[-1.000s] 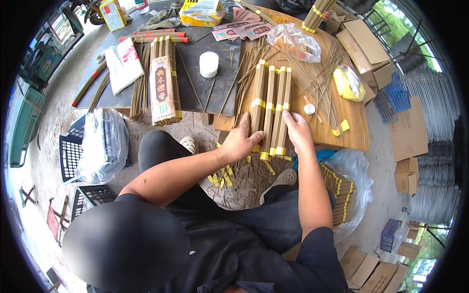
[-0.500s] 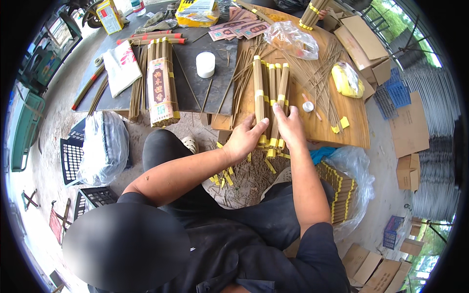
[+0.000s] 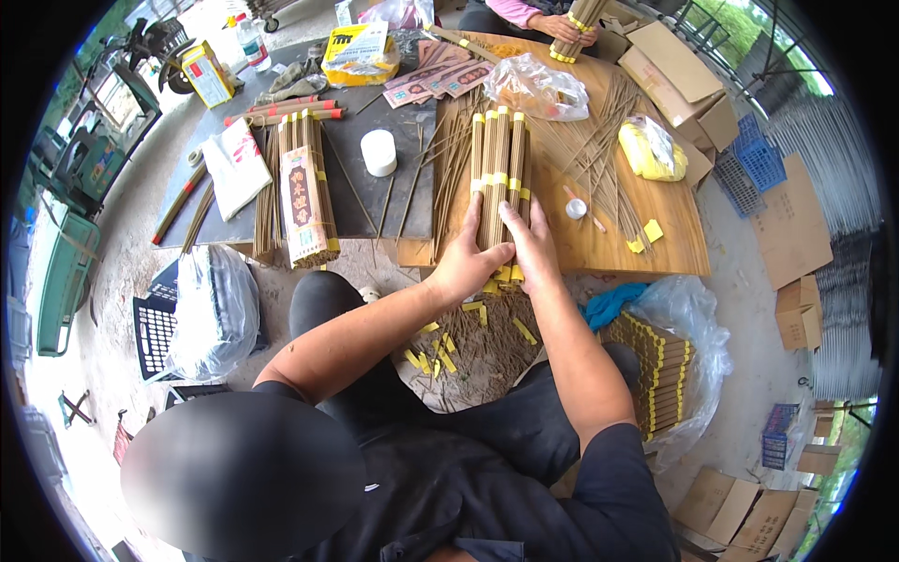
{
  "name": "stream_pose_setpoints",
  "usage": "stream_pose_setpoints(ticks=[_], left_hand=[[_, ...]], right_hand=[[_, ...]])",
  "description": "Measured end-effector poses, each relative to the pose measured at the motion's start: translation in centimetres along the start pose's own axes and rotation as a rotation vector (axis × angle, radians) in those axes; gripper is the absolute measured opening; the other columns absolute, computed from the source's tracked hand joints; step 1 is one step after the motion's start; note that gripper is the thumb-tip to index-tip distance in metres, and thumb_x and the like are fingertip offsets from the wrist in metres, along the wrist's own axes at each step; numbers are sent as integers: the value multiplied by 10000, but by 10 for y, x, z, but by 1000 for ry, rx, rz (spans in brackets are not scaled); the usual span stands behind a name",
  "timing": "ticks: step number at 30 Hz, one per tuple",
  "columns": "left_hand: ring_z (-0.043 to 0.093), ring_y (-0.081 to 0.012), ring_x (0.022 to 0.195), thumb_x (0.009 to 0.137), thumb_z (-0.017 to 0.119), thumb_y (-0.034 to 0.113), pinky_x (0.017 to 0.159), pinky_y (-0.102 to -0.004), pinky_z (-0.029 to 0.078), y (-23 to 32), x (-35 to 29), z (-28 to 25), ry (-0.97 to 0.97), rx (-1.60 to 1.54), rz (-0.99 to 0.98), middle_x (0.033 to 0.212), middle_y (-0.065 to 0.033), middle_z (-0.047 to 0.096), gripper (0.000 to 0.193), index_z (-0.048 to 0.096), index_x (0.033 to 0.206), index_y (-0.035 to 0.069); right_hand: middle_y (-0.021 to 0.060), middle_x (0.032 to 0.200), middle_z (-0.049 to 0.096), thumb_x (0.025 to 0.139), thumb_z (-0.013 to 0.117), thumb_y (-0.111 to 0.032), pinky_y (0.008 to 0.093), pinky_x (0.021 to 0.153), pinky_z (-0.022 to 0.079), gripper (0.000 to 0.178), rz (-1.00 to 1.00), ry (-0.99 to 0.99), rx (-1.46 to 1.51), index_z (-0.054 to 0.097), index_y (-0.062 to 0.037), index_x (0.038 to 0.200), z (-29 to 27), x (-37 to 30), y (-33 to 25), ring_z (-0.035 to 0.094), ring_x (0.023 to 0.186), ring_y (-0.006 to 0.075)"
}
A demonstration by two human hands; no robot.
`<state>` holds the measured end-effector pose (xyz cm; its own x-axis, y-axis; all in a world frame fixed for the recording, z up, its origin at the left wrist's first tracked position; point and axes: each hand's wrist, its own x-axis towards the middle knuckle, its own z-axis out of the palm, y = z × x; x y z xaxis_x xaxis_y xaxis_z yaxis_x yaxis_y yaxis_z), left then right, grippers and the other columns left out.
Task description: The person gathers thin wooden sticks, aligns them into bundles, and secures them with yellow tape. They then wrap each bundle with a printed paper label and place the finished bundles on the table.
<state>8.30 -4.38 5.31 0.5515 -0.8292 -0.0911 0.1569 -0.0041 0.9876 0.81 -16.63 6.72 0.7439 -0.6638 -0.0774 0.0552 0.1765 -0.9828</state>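
Note:
Several slim bundles of brown incense sticks [image 3: 499, 155], ringed with yellow paper bands, stand side by side over the front edge of the wooden table. My left hand [image 3: 471, 262] is wrapped round their left side. From the right, my right hand [image 3: 532, 245] grips the same bundles, its thumb lying across the front. The lower ends are partly hidden by my hands. Left of them, a larger incense pack [image 3: 307, 187] with a printed label rests on the dark tabletop, beside loose incense sticks [image 3: 267, 197] and a white plastic bag [image 3: 234, 161].
Across the table another person's hands [image 3: 573, 36] hold an incense bundle. A white jar [image 3: 378, 153], a clear plastic bag [image 3: 538, 86] and a yellow packet [image 3: 653, 148] lie around. Beside my right leg sits a plastic-lined stack of bundles [image 3: 660, 375]. Yellow paper scraps [image 3: 433, 361] litter the floor.
The bundles, spread apart before, now stand close together between my hands. My hands have come nearer each other. The view has shifted, showing more of the other person.

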Motion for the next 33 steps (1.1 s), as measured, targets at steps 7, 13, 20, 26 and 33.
stream_pose_setpoints(ticks=[7,13,20,26,33], left_hand=[[425,-304,1448,879,820,196,1174,-395,374,35,38,-6,-122,320,558,1591,-269,354,1228,-139,1630,37],[498,-343,1394,819,872,352,1154,-430,395,37,85,-2,-103,237,531,1483,-240,504,1101,169,1587,-4],[572,-331,1300,845,844,444,1094,-439,445,17,91,0,-116,223,583,1384,-204,574,945,336,1511,8],[644,-384,1183,866,807,468,999,-445,510,22,90,6,28,356,735,1332,-221,597,868,389,1475,13],[550,-386,1337,812,804,601,1112,-444,440,39,92,1,-13,365,823,1436,-248,529,1096,290,1538,-38]], right_hand=[[147,1396,549,913,801,-199,362,1018,534,833,-569,-111,134,284,-31,1545,-4,14,-50,612,1212,240],[120,1279,580,804,914,-315,366,1014,526,929,-663,-141,48,335,-20,1468,-24,51,-48,602,1173,223],[121,1251,603,819,893,-392,362,983,532,880,-759,13,-17,359,-5,1401,-25,44,-46,630,1140,216],[149,1269,590,887,800,-497,377,976,502,910,-864,47,-94,320,30,1452,-22,48,-47,605,1141,229],[173,1317,564,875,778,-571,408,1012,476,1036,-1045,64,-260,258,66,1504,-23,55,-67,586,1170,260]])
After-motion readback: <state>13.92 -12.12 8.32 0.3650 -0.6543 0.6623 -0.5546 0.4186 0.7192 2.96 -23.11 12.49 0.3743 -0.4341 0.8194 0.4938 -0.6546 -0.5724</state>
